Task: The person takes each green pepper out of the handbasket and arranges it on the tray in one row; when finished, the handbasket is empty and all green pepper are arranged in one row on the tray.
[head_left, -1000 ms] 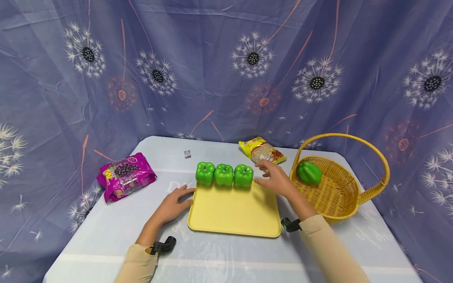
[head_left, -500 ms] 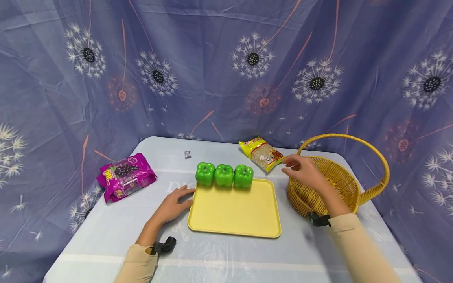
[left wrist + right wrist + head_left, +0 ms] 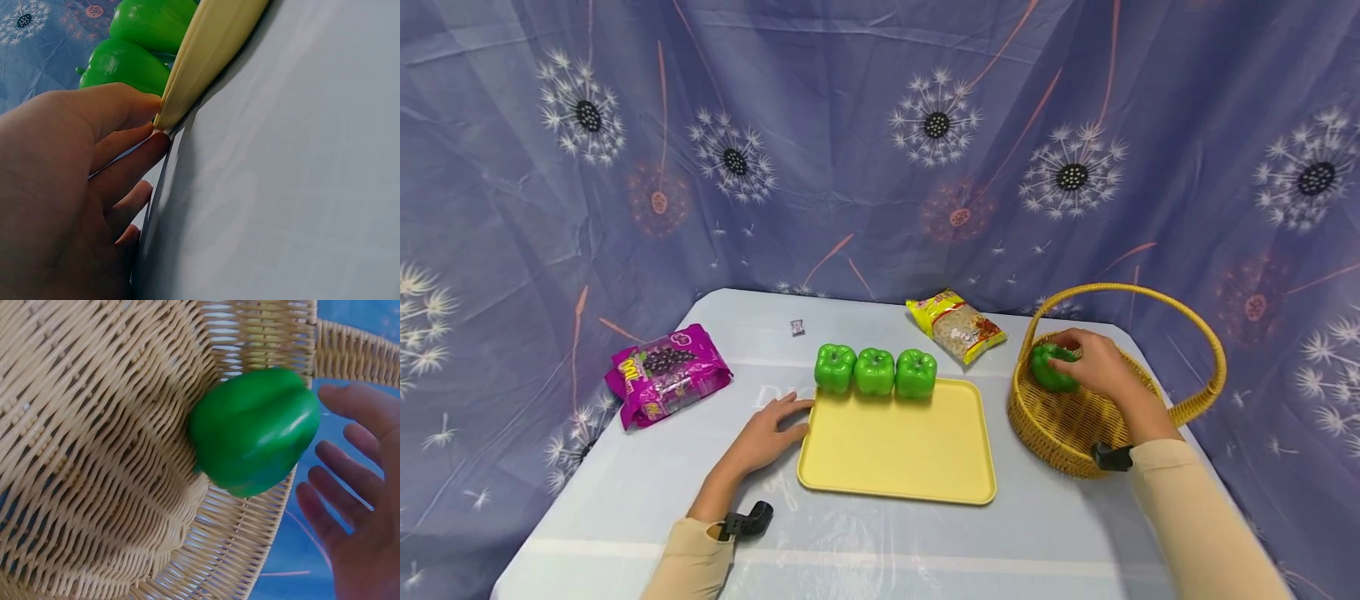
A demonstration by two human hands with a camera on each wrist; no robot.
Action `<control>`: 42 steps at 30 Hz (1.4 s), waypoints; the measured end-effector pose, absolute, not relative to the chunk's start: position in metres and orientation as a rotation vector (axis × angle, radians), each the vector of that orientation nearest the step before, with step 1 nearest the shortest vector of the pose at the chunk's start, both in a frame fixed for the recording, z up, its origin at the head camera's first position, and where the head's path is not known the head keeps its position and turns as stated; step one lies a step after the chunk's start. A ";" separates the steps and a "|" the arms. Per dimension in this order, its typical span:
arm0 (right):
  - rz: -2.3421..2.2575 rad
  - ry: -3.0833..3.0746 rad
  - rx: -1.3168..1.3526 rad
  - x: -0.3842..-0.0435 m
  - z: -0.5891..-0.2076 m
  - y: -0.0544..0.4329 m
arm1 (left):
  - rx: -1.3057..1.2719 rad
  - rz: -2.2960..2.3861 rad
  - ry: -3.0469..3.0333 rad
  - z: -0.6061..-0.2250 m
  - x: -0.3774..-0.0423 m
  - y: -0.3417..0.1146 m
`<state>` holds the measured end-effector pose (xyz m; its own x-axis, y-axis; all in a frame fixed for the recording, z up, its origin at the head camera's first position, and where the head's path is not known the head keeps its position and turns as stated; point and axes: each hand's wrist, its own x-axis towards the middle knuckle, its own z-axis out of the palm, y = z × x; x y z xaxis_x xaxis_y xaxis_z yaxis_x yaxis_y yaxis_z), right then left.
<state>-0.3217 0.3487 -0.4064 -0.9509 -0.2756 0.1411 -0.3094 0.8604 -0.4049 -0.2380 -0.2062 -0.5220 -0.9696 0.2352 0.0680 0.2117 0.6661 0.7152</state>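
My left hand [image 3: 771, 435] rests on the table at the left edge of a yellow tray [image 3: 895, 446]. In the left wrist view its thumb and fingertips touch the tray rim [image 3: 206, 59], fingers loosely extended. Three green bell peppers [image 3: 875, 372] stand in a row at the tray's far edge. My right hand [image 3: 1097, 364] is over a wicker basket [image 3: 1075, 454], around another green bell pepper [image 3: 1051, 371] lying inside. In the right wrist view a small gap shows between the spread fingers and that bell pepper [image 3: 253, 431].
A purple candy bag [image 3: 668, 375] lies at the left, and a tiny wrapped piece [image 3: 797, 327] near the back. Behind the peppers is a yellow snack bag [image 3: 957, 325]. The basket's tall handle [image 3: 1210, 350] arches over the right side.
My right hand has moved right, from beside the row of peppers to the bell pepper inside the basket. The left hand and the tray have stayed put.
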 end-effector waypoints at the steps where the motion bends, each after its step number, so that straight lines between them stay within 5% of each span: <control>1: 0.667 -2.969 0.448 -0.323 -0.407 0.351 | 0.379 1.216 2.842 -0.523 -0.238 -0.206; 32: 0.691 -3.225 0.343 -0.325 -0.422 0.368 | 0.382 1.208 2.834 -0.518 -0.236 -0.204; 42: 1.117 -3.419 0.279 -0.316 -0.424 0.358 | 0.391 1.222 2.830 -0.516 -0.235 -0.203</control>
<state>-0.3160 0.3584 -0.4239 -0.8821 -0.2780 -0.3804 0.0002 0.8072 -0.5903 -0.2354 -0.2034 -0.5155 -0.9678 0.2425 0.0674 0.2154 0.6592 0.7205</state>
